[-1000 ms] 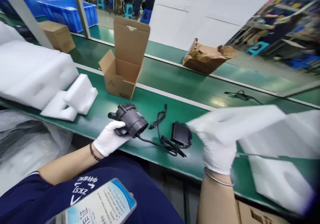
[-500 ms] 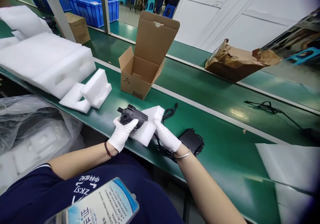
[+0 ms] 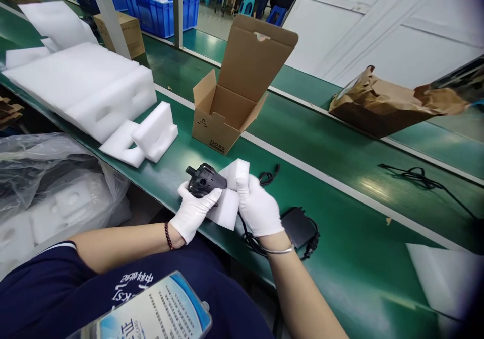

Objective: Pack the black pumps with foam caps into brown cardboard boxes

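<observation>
My left hand [image 3: 194,207], in a white glove, is wrapped round a small black water pump [image 3: 206,179] with a stub pipe on its far end. A white foam block [image 3: 227,210] sits against the pump's right end. The gloved fingers of my right hand [image 3: 260,205] are closed on that block, with the thumb raised along its near side. Beneath and beside my right hand lies a black cable [image 3: 249,238], leading near a black power adapter [image 3: 298,226]. Behind the pump stands an open cardboard box [image 3: 214,135], its lid up and printed DC65.
Two cut foam pieces [image 3: 157,132] lie left of the box, before a large foam stack [image 3: 86,87]. Farther back are a blue crate [image 3: 162,11] and a crumpled brown paper bag [image 3: 381,102]. Another black cable [image 3: 416,175] rests on the green bench [image 3: 340,258].
My right hand has turned and closed further round the foam block, which now stands tilted against the pump. The pump has rotated slightly in my left hand. The whole view has shifted a little.
</observation>
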Demonstrator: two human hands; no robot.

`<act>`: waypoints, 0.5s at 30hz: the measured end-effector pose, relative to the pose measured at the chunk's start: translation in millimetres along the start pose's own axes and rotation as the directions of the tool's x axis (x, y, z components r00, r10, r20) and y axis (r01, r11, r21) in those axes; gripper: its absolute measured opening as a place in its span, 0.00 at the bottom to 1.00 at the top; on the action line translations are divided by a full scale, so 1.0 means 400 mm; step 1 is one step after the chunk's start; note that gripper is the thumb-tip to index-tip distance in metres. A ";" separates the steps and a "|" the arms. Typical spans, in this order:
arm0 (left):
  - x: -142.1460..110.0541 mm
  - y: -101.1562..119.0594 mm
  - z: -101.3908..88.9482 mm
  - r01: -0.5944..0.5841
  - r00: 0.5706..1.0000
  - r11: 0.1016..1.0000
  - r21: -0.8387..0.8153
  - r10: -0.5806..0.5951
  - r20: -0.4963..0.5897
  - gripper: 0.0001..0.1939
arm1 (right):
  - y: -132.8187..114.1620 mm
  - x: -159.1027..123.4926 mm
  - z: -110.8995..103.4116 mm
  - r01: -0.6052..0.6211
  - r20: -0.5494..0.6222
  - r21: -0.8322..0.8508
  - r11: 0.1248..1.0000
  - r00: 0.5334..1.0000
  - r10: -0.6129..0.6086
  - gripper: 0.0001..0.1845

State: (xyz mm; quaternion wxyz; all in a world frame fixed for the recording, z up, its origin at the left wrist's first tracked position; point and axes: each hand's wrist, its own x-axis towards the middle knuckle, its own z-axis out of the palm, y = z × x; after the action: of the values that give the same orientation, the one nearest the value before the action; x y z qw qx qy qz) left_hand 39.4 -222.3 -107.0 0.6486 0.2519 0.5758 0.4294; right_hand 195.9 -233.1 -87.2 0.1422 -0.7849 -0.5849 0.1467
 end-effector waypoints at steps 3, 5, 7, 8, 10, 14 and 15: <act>-0.012 -0.004 0.002 0.006 1.000 1.000 0.020 -0.007 0.026 0.39 | -0.043 0.004 -0.052 0.336 -0.202 -0.106 0.936 0.915 -0.351 0.27; -0.020 -0.009 0.007 0.002 0.999 1.000 0.022 -0.003 0.054 0.39 | -0.081 0.016 -0.066 0.638 -0.075 -0.070 0.767 0.763 -0.642 0.21; -0.028 -0.020 0.006 -0.007 0.997 1.000 0.021 0.006 0.073 0.41 | -0.113 0.032 -0.060 0.757 0.076 0.043 0.652 0.648 -0.758 0.14; -0.031 -0.026 0.000 -0.008 0.995 1.000 0.025 0.006 0.097 0.43 | -0.123 0.039 -0.052 0.762 0.109 0.085 0.642 0.633 -0.766 0.11; -0.037 -0.027 -0.031 -0.046 0.977 0.994 0.100 0.025 0.210 0.48 | -0.129 0.049 -0.034 0.731 0.099 0.132 0.670 0.663 -0.742 0.07; -0.008 0.102 -0.152 -0.532 0.844 0.606 0.592 0.322 0.429 0.40 | -0.104 0.053 -0.012 0.712 -0.032 0.197 0.674 0.692 -0.721 0.05; 0.014 0.167 -0.183 -0.625 0.765 0.394 0.674 0.479 0.430 0.35 | -0.098 0.052 -0.011 0.717 -0.049 0.213 0.663 0.686 -0.726 0.05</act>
State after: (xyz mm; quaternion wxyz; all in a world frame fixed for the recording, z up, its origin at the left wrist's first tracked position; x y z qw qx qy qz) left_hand -48.9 -196.0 -70.5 0.3335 0.7209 0.5290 0.2986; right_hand 168.9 -202.6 -69.0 0.2608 -0.4659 -0.8309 0.1565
